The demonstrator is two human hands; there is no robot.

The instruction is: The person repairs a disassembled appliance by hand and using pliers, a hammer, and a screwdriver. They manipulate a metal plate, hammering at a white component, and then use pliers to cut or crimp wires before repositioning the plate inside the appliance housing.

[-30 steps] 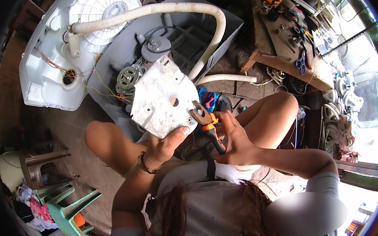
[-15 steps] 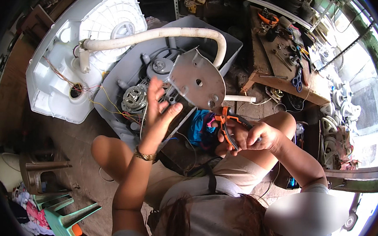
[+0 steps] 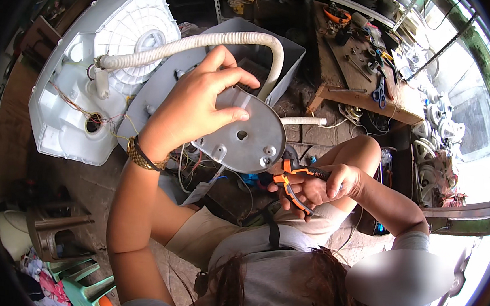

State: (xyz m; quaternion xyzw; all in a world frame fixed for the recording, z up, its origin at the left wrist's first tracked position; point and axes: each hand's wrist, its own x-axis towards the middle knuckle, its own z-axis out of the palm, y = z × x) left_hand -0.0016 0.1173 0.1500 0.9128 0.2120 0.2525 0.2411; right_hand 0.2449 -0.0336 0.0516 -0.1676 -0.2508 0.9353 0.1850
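A grey metal plate (image 3: 236,148), rounded with a few holes, hangs tilted in front of the washer parts. My left hand (image 3: 196,102) arches over its upper left edge, thumb across the plate's face and fingers spread beyond the rim. Those fingers look apart, not closed on the metal. Orange-and-black pliers (image 3: 289,191) lie in my right hand (image 3: 321,188), which is closed around a handle. Their jaws meet the plate's lower right rim; whether they clamp it is unclear. A grey washing machine tub body (image 3: 292,61) stands behind, its motor now mostly hidden.
A white ribbed hose (image 3: 192,46) arcs over the tub body from a white plastic housing (image 3: 50,129) with loose wires. At right, a wooden bench (image 3: 340,92) carries tools and blue scissors (image 3: 379,94). Several pulleys (image 3: 451,133) pile beyond it. A green plastic chair (image 3: 87,295) is at lower left.
My left hand has risen and moved over the plate's upper edge. The plate has come lower and nearer, its face turned more upward. The pliers stay in my right hand, shifted slightly.
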